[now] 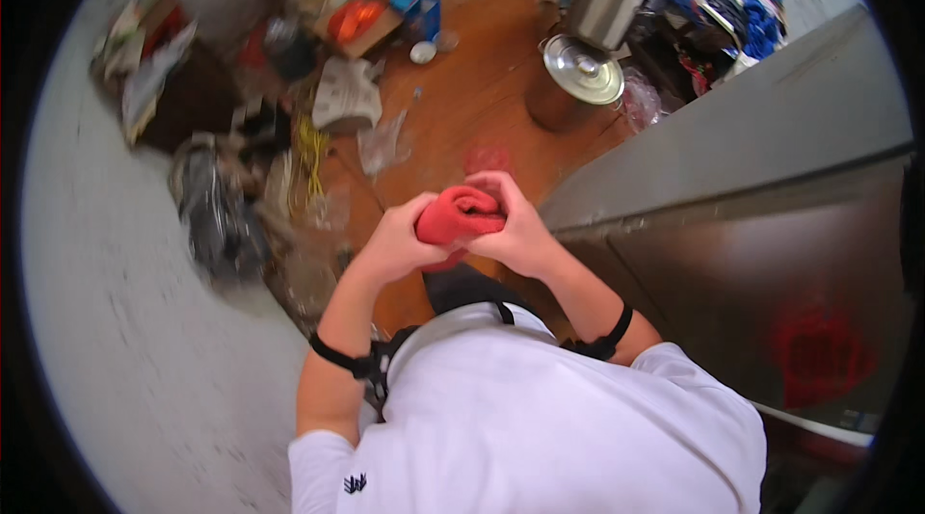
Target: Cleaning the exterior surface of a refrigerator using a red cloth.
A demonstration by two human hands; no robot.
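Note:
A rolled red cloth (455,218) is held in front of my body, its spiral end facing up and to the right. My left hand (401,239) grips its left side, with the fingers mostly hidden behind the roll. Around its right side curls my right hand (513,221), fingers over the far edge and thumb near the lower edge. A bit of red fabric shows below both hands. Beyond the hands, a red translucent piece, perhaps a plastic bag (488,158), lies on the orange-brown floor (462,95).
A tall pot with a metal lid (582,69) stands ahead on the right, beside a metal container (603,8). Clothes (723,8) are heaped behind. Along the left wall lie a black plastic bag (220,210), a yellow cord (311,153) and a cardboard box (365,23). A grey cabinet-like surface (759,109) flanks my right.

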